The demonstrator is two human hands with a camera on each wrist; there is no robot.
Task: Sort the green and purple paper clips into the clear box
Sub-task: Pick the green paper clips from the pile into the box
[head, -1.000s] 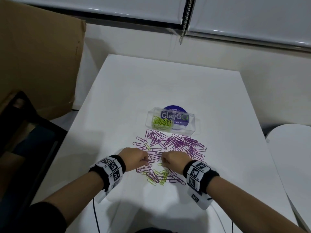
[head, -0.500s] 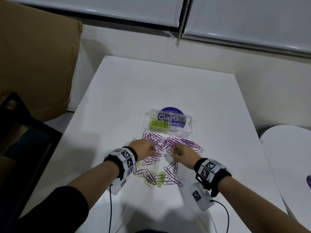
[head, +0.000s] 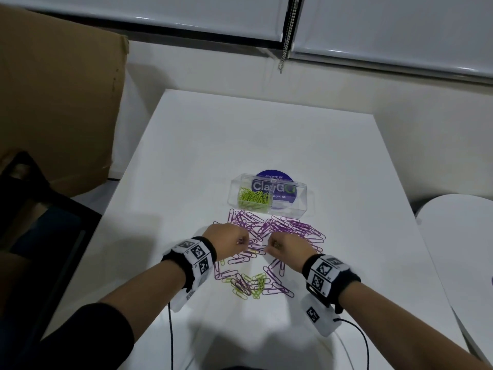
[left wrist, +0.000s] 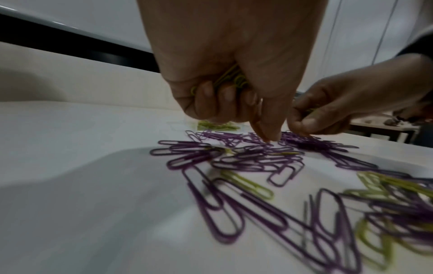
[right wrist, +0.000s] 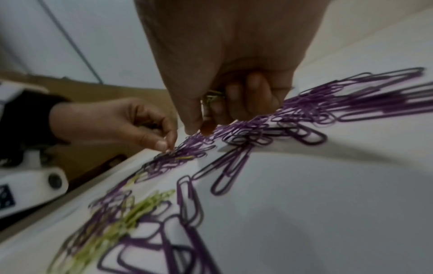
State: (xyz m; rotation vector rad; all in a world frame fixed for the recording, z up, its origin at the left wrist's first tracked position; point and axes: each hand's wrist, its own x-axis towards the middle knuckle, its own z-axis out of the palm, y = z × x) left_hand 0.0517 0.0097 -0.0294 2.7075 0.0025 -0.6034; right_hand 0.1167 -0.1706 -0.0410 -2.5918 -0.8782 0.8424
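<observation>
Purple paper clips (head: 277,227) lie spread on the white table (head: 240,145) in front of the clear box (head: 266,194). A mixed green and purple heap (head: 250,284) lies nearer me. The box's left compartment holds green clips (head: 252,197). My left hand (head: 230,240) is curled around several green clips (left wrist: 230,77), with thumb and forefinger down on the purple pile. My right hand (head: 285,248) also holds green clips (right wrist: 212,97) in curled fingers, its thumb and forefinger tips touching the purple clips (right wrist: 304,111).
A purple round sticker (head: 274,182) lies under the clear box. A brown cardboard sheet (head: 58,102) leans at the left beside a dark chair (head: 40,222). Another white table (head: 458,241) stands at the right. Cables (head: 170,337) trail from both wrists.
Both hands have moved forward from the near mixed heap to the purple pile closer to the box, keeping their fingers curled.
</observation>
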